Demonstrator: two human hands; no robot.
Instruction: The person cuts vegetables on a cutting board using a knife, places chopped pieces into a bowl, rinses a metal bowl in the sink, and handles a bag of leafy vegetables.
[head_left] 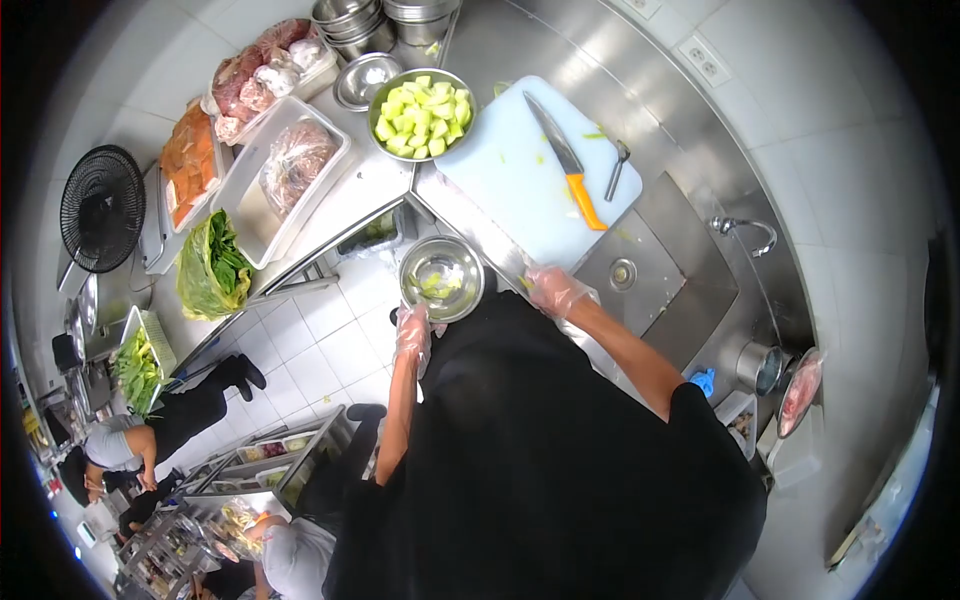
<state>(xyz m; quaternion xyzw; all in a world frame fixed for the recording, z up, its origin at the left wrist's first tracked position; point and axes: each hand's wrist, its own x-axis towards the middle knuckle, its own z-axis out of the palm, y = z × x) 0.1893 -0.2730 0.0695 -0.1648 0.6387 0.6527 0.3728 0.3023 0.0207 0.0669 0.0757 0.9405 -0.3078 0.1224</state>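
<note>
My gloved left hand (412,328) grips the near rim of a steel bowl (472,262) holding some green peelings (434,288). Beside the near edge of the white cutting board (490,165) is my gloved right hand (557,291), its fingers curled with a bit of green at their tips; what they hold is partly hidden. On the board lie a knife with an orange handle (584,203), a peeler (617,170) and a few green scraps. A second steel bowl (421,113), full of pale green vegetable chunks, stands at the board's far left corner.
Right of the board is a steel sink (690,290) with a tap (742,232). On the left counter are a clear tub (238,205) with bagged meat, a bag of leafy greens (213,268) and a black fan (102,208). Other people work at lower left.
</note>
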